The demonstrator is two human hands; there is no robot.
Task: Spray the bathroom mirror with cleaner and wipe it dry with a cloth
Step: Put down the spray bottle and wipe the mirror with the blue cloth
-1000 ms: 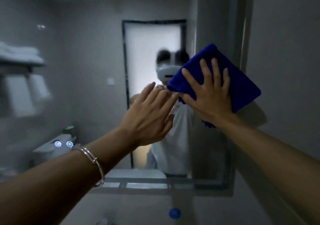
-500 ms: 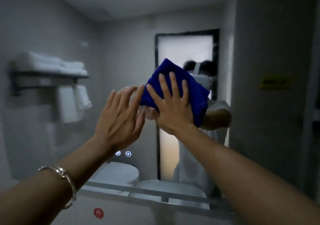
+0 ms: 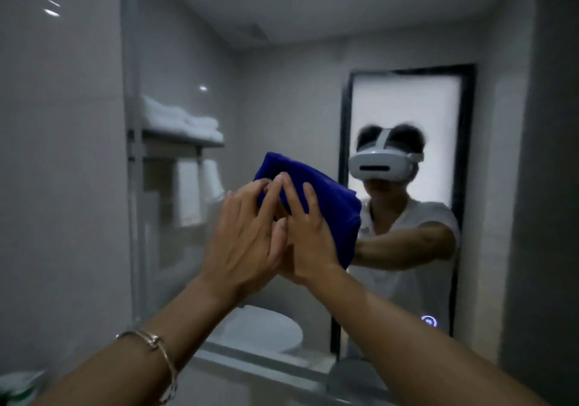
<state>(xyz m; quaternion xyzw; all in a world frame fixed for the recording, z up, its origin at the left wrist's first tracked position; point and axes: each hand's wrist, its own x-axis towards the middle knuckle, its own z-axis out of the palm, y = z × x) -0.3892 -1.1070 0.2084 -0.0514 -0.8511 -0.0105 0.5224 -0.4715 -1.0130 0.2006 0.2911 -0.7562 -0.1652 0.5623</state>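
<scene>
Both hands press flat, fingers straight: the right hand is spread on the blue cloth, and the left hand overlaps it, fingertips on the cloth's left part. The cloth lies against the mirror, about mid-glass. The left fingertips may slip off the cloth and smear the glass. Half a second ago the left hand was apart from the cloth, which sat nearer the mirror's right edge.

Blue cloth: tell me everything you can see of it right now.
The blue cloth is a deep, plain blue, soft-looking fabric, folded into a thick pad with slightly bunched edges. It lies tilted against the mirror near mid-view. The right hand presses it there with straight, spread fingers; the left hand rests its fingertips on its left part, overlapping the right hand. Dampness cannot be told.
</scene>
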